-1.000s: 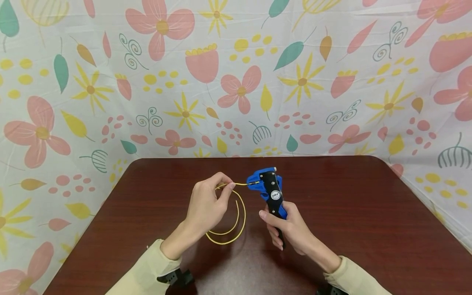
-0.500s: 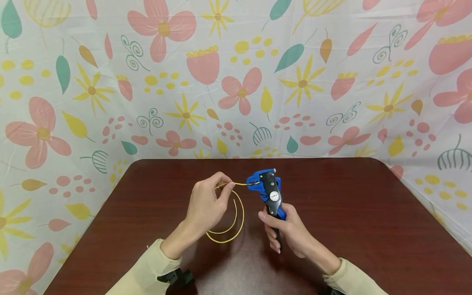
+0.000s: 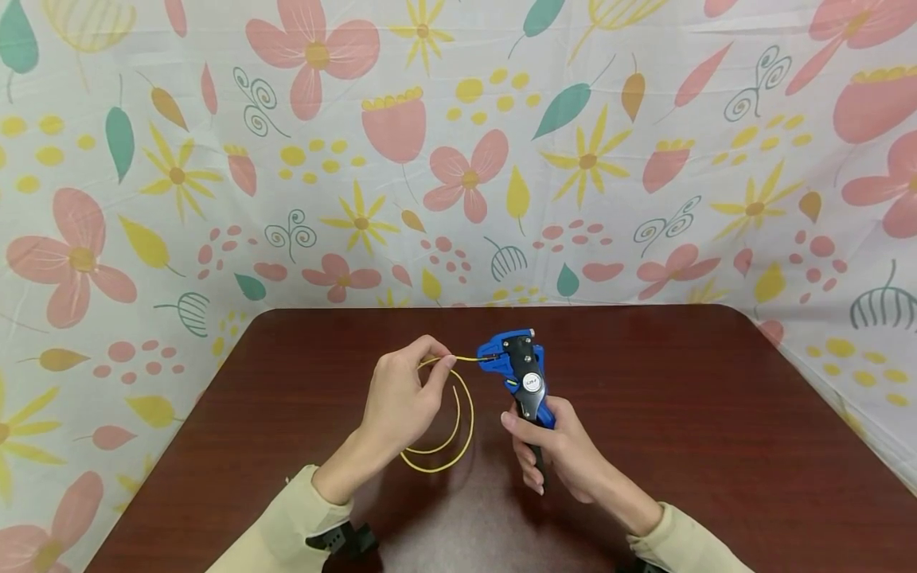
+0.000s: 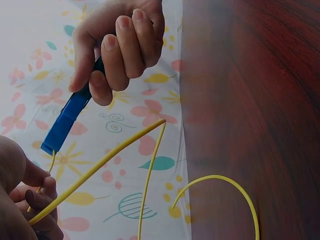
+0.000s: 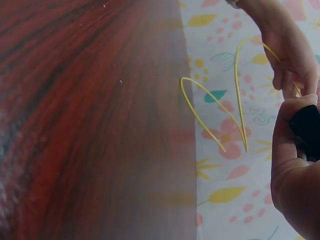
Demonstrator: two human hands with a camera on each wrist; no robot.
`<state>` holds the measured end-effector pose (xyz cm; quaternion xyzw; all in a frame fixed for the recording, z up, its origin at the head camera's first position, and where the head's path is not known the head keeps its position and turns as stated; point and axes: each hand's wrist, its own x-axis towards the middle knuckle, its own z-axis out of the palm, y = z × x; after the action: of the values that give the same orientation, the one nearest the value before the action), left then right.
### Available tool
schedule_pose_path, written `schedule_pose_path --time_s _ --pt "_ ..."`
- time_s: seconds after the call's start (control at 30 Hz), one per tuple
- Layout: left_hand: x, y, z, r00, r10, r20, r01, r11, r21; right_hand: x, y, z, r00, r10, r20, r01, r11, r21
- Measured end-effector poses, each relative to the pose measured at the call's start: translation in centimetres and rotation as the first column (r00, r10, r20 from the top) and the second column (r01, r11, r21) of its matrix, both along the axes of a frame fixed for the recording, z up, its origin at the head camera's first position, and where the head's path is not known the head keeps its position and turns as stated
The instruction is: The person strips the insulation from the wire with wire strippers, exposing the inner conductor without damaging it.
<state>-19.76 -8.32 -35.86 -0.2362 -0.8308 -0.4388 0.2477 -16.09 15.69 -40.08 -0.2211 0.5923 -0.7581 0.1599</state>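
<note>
My left hand (image 3: 404,394) pinches a thin yellow wire (image 3: 458,434) near one end, above the dark red table (image 3: 680,430). The rest of the wire curls down in a loop below that hand. The pinched end runs right into the head of a blue and black wire stripper (image 3: 517,370). My right hand (image 3: 555,454) grips the stripper's handles, its fingers curled round them. In the left wrist view the yellow wire (image 4: 150,165) arcs beside the blue stripper (image 4: 65,122) and the right hand (image 4: 120,45). In the right wrist view the wire (image 5: 220,115) hangs under the left hand (image 5: 292,55).
A floral cloth (image 3: 458,151) hangs behind and beside the table. The table's rounded far corners sit at the left and right. Both forearms wear pale sleeves (image 3: 286,525), with a black strap at the left wrist.
The right hand has squeezed the stripper's handles closer together and shifted slightly left. The left hand still pinches the wire in the same place.
</note>
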Motion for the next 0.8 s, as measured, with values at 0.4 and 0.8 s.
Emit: schedule_pose_path --time_s 0.4,0.8 --pt "0.0 -0.1 0.0 1.0 0.024 0.011 -0.023 1.0 -0.004 -0.2 0.4 0.1 0.999 -0.002 -0.032 0.003 1.0 0.022" --pt "-0.2 -0.3 0.0 0.999 0.044 0.004 -0.044 0.999 -0.002 -0.2 1.1 0.2 0.998 -0.039 -0.057 0.042 0.997 0.058"
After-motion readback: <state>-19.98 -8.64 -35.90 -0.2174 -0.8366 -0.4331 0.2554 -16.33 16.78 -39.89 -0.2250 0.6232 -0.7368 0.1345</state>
